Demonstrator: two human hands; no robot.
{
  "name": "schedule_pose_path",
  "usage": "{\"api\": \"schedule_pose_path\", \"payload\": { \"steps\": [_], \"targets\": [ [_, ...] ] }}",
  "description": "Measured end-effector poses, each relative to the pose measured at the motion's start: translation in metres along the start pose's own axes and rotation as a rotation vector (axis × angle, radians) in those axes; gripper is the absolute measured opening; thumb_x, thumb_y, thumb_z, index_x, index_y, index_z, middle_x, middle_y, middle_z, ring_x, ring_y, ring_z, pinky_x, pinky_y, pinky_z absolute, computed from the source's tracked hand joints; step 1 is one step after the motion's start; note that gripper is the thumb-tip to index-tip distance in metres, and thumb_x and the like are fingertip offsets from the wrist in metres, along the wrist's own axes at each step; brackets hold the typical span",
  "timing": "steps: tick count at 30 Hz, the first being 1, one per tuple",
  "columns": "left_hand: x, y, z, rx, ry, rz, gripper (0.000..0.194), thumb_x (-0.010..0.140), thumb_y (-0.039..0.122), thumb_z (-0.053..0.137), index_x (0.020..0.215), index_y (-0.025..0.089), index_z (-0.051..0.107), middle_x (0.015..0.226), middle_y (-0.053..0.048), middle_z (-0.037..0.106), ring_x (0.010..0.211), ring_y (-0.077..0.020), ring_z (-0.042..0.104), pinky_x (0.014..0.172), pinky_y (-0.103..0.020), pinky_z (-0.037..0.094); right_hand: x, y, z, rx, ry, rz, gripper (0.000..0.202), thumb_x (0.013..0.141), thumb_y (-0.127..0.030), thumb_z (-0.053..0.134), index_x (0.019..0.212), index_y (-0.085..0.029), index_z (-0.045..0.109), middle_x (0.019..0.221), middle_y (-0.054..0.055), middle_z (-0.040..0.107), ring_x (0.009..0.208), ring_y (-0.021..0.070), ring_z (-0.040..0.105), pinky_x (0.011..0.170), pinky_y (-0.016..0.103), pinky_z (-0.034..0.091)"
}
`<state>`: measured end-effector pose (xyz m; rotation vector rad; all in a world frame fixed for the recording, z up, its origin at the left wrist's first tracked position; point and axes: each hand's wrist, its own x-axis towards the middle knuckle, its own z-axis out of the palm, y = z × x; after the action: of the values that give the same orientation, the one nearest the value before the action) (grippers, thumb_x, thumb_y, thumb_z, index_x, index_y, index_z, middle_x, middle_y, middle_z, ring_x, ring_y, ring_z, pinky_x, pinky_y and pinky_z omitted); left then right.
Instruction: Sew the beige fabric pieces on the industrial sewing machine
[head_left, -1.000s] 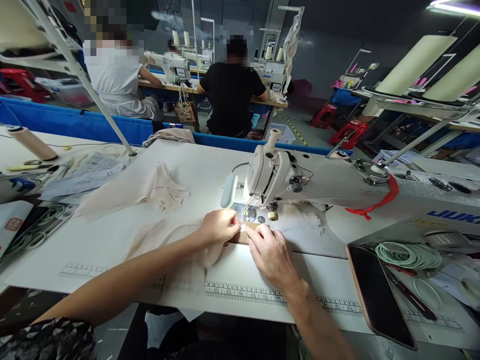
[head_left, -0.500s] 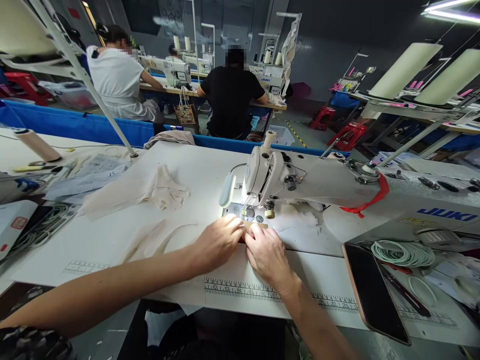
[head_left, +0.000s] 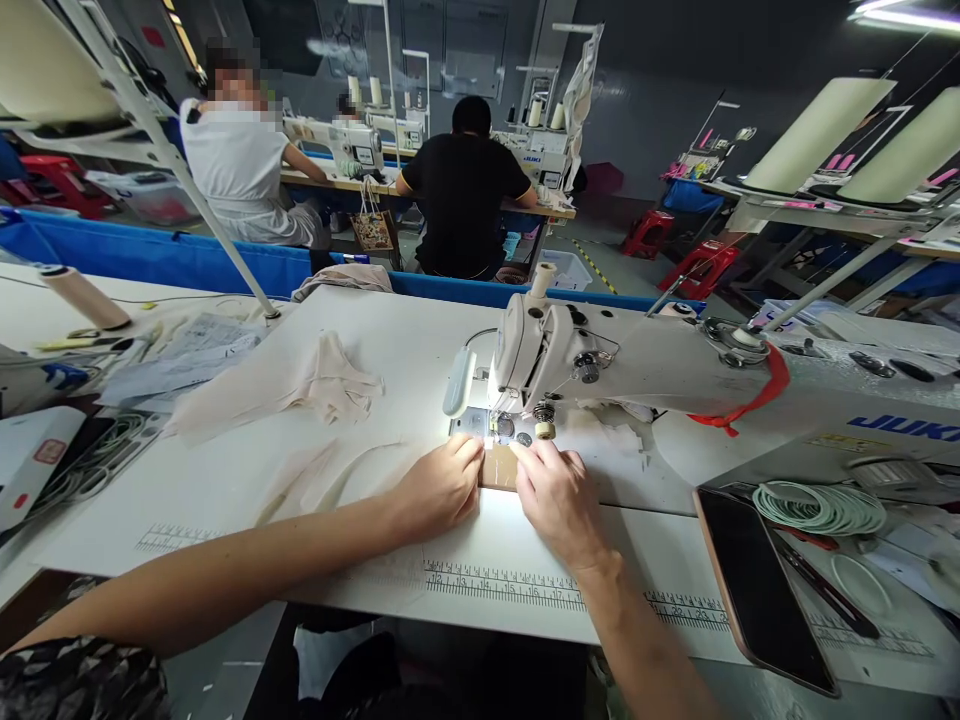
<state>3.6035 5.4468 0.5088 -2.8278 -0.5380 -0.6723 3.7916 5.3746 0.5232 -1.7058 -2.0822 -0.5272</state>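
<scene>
My left hand [head_left: 441, 484] is closed in a pinch just left of the needle area of a white sewing machine [head_left: 615, 350]. What its fingertips grip is too small to make out. On the other side, my right hand [head_left: 556, 495] has its fingers curled, with thumb and forefinger close to the presser foot [head_left: 493, 428]; anything between them is hidden. A brown patch [head_left: 498, 470] shows on the bed between both hands. The machine's lamp [head_left: 458, 382] lights this spot. Sheer beige fabric [head_left: 337, 375] lies crumpled to the left.
A phone [head_left: 765, 590], a coil of pale green cord [head_left: 817, 507] and dark tweezers [head_left: 825, 585] lie on the right. Papers [head_left: 184, 350] and a thread cone [head_left: 84, 297] are at the left. Two people sit at machines beyond the blue cloth trough [head_left: 247, 260].
My right hand has shifted right, away from my left hand, uncovering the brown patch between them. My left hand stays by the needle. The whole view has shifted slightly.
</scene>
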Motion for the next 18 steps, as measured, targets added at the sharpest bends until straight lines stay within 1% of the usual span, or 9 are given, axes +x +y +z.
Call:
{"api": "schedule_pose_path", "payload": {
  "steps": [3,6,12,15,18],
  "targets": [
    [0.006,-0.008,0.003,-0.04,-0.026,-0.013,0.033,0.09,0.014,0.04,0.111,0.004,0.064,0.115,-0.021,0.064,0.106,-0.0291,0.06,0.09,-0.044,0.06,0.0,0.005,0.002,-0.015,0.003,0.026,0.034,0.094,-0.008,0.046,0.116,-0.018,0.07,0.087,0.006,0.065,0.073,0.0189,0.056,0.073,0.032,0.04],
    [0.011,-0.012,0.003,-0.056,-0.03,-0.012,0.034,0.093,0.015,0.037,0.109,0.003,0.065,0.112,-0.021,0.064,0.101,-0.0285,0.059,0.088,-0.044,0.06,-0.001,0.005,0.002,-0.015,-0.008,0.031,0.035,0.094,-0.007,0.047,0.118,-0.018,0.07,0.088,0.005,0.066,0.073,0.0188,0.056,0.074,0.032,0.041],
    [0.016,-0.013,0.003,-0.055,-0.045,-0.006,0.032,0.094,0.013,0.036,0.097,0.005,0.067,0.103,-0.018,0.063,0.094,-0.0264,0.057,0.081,-0.041,0.059,-0.003,0.006,0.001,-0.002,-0.045,0.042,0.032,0.095,-0.01,0.045,0.112,-0.02,0.07,0.087,0.005,0.065,0.074,0.0194,0.056,0.074,0.033,0.04],
    [0.017,-0.013,0.005,-0.032,-0.056,-0.004,0.029,0.093,0.013,0.038,0.094,0.005,0.067,0.101,-0.017,0.062,0.092,-0.026,0.055,0.08,-0.04,0.058,-0.003,0.007,0.002,0.005,-0.044,0.032,0.032,0.096,-0.01,0.045,0.115,-0.018,0.069,0.088,0.005,0.066,0.075,0.0192,0.056,0.075,0.032,0.04],
    [0.016,-0.014,0.007,-0.03,-0.072,0.002,0.028,0.093,0.015,0.04,0.096,0.006,0.066,0.104,-0.016,0.061,0.095,-0.0259,0.055,0.082,-0.039,0.057,-0.005,0.005,0.002,0.006,-0.045,0.025,0.032,0.097,-0.011,0.045,0.117,-0.017,0.069,0.09,0.006,0.067,0.074,0.0189,0.056,0.075,0.032,0.039]
  ]
}}
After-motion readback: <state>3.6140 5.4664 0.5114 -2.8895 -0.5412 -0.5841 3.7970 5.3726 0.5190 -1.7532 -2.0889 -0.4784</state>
